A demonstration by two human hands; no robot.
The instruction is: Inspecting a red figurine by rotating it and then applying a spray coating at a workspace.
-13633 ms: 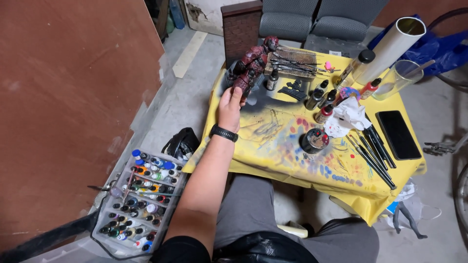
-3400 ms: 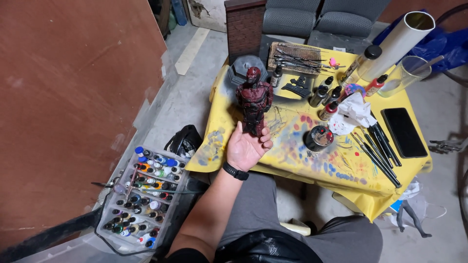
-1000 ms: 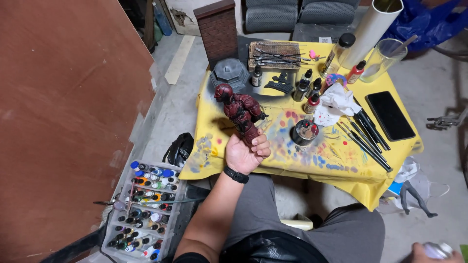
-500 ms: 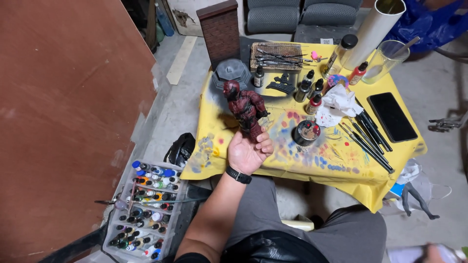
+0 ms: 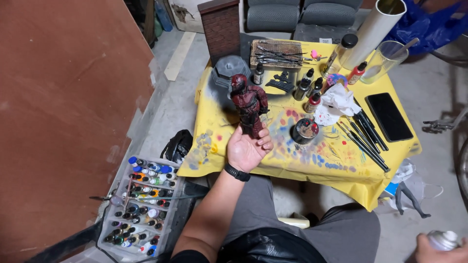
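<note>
While clasped about the legs of a dark red figurine (image 5: 249, 103), left hand (image 5: 247, 149) palm-up, fingers (image 5: 264, 142) curled shut round the lower part, figure held upright above the near-left part of the surface (image 5: 312, 163). Best handled, by judgement: grip kept low on the legs, clear of torso and head; wrist steady; figure kept vertical. Right hand (image 5: 441, 247) at the lower right edge of view, closed round a pale metal spray can (image 5: 442, 238), well apart from the figurine. Figurine: matte, sculpted, muscled form, deep crimson with darker shading. Surface: yellow cloth, creased, blotched with paint smears in blue, red and black. On it, beyond the figurine: grey faceted base (image 5: 229, 70); small dropper bottles (image 5: 306, 87), dark glass; round paint-caked pot (image 5: 304, 131); crumpled white tissue (image 5: 335, 103); row of black-handled brushes (image 5: 365, 136); flat black phone (image 5: 389, 117); clear glass tumbler (image 5: 383, 61); white tube (image 5: 373, 30), leaning; wooden tray of tools (image 5: 276, 52). On the floor at left: plastic crate of paint bottles (image 5: 141, 204), many-coloured caps. Grey unpainted figure (image 5: 408, 197) on the floor at right.
</note>
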